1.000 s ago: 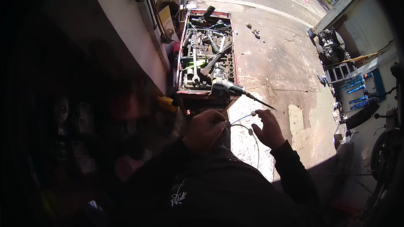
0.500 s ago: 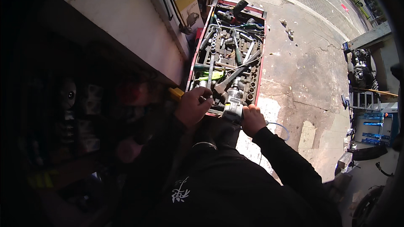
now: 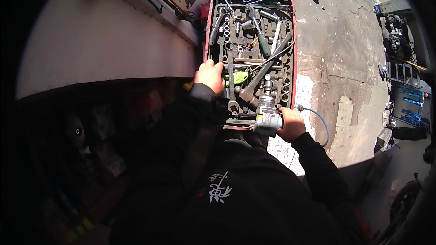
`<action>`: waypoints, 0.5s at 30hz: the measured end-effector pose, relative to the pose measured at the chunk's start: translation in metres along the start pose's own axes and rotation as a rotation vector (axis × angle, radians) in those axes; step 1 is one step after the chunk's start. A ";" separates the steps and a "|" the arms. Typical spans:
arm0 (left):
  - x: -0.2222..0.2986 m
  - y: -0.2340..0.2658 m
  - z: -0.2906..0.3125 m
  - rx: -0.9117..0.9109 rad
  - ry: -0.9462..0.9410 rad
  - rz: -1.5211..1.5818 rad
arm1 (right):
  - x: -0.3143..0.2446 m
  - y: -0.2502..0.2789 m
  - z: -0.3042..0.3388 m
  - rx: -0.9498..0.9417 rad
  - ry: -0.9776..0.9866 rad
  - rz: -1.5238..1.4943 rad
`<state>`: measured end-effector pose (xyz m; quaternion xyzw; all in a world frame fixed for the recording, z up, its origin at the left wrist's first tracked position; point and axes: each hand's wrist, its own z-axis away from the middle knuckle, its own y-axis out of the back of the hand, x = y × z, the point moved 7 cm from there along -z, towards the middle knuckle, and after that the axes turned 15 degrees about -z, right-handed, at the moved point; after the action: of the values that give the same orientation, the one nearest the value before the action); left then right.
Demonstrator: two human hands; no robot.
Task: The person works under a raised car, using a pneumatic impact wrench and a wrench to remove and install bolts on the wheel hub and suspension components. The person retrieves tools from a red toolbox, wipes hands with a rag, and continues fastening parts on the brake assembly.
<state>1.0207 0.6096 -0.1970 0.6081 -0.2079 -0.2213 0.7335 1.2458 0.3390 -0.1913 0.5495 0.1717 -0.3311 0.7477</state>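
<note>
My right hand [image 3: 292, 124] is closed round a grey impact wrench [image 3: 267, 120], its nose pointing away from me with a socket [image 3: 268, 84] on the end. It lies over the near right part of a red-rimmed tool drawer [image 3: 295, 63]. My left hand [image 3: 210, 77] is at the drawer's left side, fingers curled down, and what lies under them is hidden. Just right of it are a bright green tool [image 3: 236, 78] and a long wrench [image 3: 230, 70]. A hammer [image 3: 250, 91] lies between that wrench and the impact wrench.
Ratchets [image 3: 259, 31] and several sockets [image 3: 285, 88] fill the drawer. A pale panel [image 3: 113, 50] stands along the left. A blue hose [image 3: 324, 124] loops over the concrete floor [image 3: 336, 59] at the right. A ladder [image 3: 404, 73] and an engine [image 3: 397, 36] are farther right.
My left hand has moved forward from the near edge to the drawer's left side. The view has shifted, and my right hand still holds the impact wrench.
</note>
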 end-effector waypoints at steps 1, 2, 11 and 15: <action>0.001 0.000 0.000 0.003 -0.008 -0.044 | 0.001 -0.001 0.001 -0.008 -0.009 -0.004; 0.004 0.003 -0.001 0.051 -0.035 -0.095 | 0.003 -0.002 0.003 -0.008 -0.029 -0.017; 0.023 -0.007 0.015 -0.211 -0.220 0.041 | -0.002 0.004 0.009 0.045 -0.047 -0.091; 0.046 -0.016 0.047 -0.451 -0.070 0.353 | 0.002 -0.002 0.009 0.035 -0.084 -0.097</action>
<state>1.0303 0.5429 -0.2025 0.3762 -0.2815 -0.1517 0.8696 1.2453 0.3293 -0.1908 0.5390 0.1607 -0.3927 0.7276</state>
